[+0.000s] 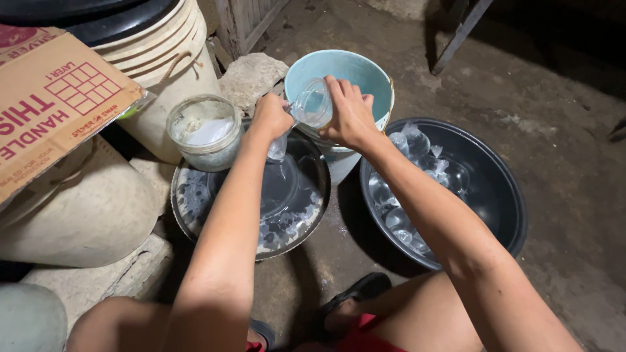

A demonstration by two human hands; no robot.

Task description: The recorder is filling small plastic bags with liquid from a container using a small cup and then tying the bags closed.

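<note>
The clear cup (313, 103) is in my right hand (349, 117), fingers wrapped round its side, tipped over on its side just above the rim of the light blue bucket (368, 78). My left hand (270, 116) is pinched shut on the neck of a small clear plastic bag (277, 148) that hangs down full of water, and the cup's mouth sits right up against the top of that bag. Both hands are close together, nearly touching, over the spot where the bucket meets the round metal tray (195, 195). The bag dangles over the far edge of that tray, which is dark and wet with whitish patches along its rim. At the tray's far left edge stands a glass jar (205, 133) with something white inside, can't tell what exactly. To the right of the bucket, touching it, is a black basin (502, 195) on the ground with a bunch of filled, knotted clear bags (407, 189) piled along its left side. Behind the jar there's a cream bucket (169, 58) with a dark lid, and a cardboard box (52, 98) leans in at the left edge. A rough stone (251, 75) sits between the cream bucket and the blue one. My black sandal (355, 293) is on the dirt floor below the basin.
</note>
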